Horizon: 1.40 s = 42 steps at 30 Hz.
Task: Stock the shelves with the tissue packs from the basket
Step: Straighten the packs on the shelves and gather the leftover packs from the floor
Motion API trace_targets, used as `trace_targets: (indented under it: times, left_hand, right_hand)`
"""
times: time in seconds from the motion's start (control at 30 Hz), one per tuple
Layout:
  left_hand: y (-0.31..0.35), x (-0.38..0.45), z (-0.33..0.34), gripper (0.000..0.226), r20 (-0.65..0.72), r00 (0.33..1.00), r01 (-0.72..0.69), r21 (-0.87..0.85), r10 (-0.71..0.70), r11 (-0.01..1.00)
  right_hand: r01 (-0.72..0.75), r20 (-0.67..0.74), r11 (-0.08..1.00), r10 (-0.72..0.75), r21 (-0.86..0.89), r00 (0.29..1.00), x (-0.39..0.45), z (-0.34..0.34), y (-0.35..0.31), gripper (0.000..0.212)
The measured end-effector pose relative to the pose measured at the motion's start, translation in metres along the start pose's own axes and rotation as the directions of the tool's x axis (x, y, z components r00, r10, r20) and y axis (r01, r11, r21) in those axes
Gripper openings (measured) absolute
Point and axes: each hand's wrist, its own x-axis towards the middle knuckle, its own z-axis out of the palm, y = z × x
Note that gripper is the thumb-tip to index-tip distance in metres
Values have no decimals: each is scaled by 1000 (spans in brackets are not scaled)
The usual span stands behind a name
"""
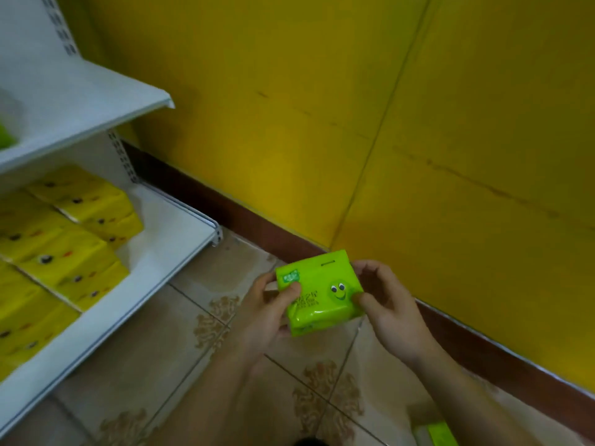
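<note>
A green tissue pack (317,289) was held between the left hand (269,312) at 9 o'clock and right hand (384,304) at 3, fingers curled round its ends, above tiled floor (180,349) beside white shelves (167,249) and yellow wall (450,156).

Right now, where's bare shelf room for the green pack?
Lower shelf: a bare strip between the yellow packs and its right end rail. Its left part is crowded with yellow packs. Upper shelf: bare right of a green item at the frame's left edge. Both hands hold the green pack.

One green tissue pack (318,292) held; two hands; two white shelves (80,101); yellow packs (80,201) too blurred to count.
</note>
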Motion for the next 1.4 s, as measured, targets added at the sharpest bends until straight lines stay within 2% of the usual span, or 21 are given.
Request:
trace_targets:
  times: [0.07,0.17,0.23,0.3,0.37,0.43,0.47,0.5,0.53,0.6,0.63,0.67,0.73,0.77,0.8,0.93,1.03,1.17,1.27,1.4]
  left_hand:
    - [34,-8,-22,36,-77,994,-69,64,74,996]
    - [85,-19,-54,41,-189,965,-152,169,183,974]
    - [118,-26,-74,35,-248,937,-184,249,246,951]
    - [150,-33,-93,32,-299,913,-194,277,277,941]
    - [180,-41,-111,42,-323,895,-214,297,309,931]
    - [212,-50,-126,46,-331,853,-241,436,404,867]
    - [230,-56,-133,46,-336,815,-215,581,472,785]
    - [247,-61,-141,47,-354,752,-136,741,555,657]
    - [264,-66,-150,47,-369,639,-27,867,675,498]
    - [299,-74,-173,48,-272,359,178,959,893,220]
    - [315,-75,-189,52,-241,326,313,940,914,136]
    - [328,-75,-206,61,-285,389,449,889,876,90]
    - [340,-72,-241,88,-492,597,608,793,633,44]
    - [338,-69,-256,95,-554,660,635,772,507,17]
    - [333,-66,-268,97,-576,695,640,768,429,-6]
    - [318,-56,-283,94,-577,705,653,755,413,-59]
    - [320,-54,-283,93,-587,705,659,750,398,-62]
    - [317,-52,-285,93,-588,707,659,749,394,-66]
    - [318,-52,-284,93,-588,708,657,751,391,-62]
    - [318,-50,-286,93,-589,708,652,757,390,-42]
  right_hand:
    - [141,149,976,-116,-167,982,22,13,-30,56]
    - [418,383,839,-279,-349,881,60,39,-80,66]
    - [586,511,718,-366,-377,778,87,61,-114,68]
    - [688,584,628,-421,-364,694,113,80,-149,68]
    - [731,624,581,-434,-358,650,138,97,-185,69]
    - [767,640,544,-464,-340,613,160,112,-221,70]
    - [788,641,525,-492,-322,589,171,120,-237,70]
    - [808,638,506,-523,-301,565,183,130,-252,70]
    - [826,632,488,-554,-280,542,196,140,-266,70]
    - [857,618,445,-605,-261,502,228,166,-290,70]
    - [868,614,419,-620,-266,488,245,180,-301,70]
    - [875,611,397,-629,-279,480,262,197,-309,70]
    - [872,617,384,-618,-304,488,294,230,-319,70]
    - [868,630,389,-600,-309,493,309,247,-321,70]
    - [868,646,388,-585,-308,491,323,265,-320,70]
    - [917,741,307,-548,-253,388,356,334,-307,68]
    - [939,786,245,-519,-240,336,363,375,-294,53]
    - [918,667,172,-641,-358,380,359,409,-290,34]
    - [890,639,192,-635,-413,433,358,428,-291,34]
    - [877,622,212,-635,-430,458,360,445,-287,41]
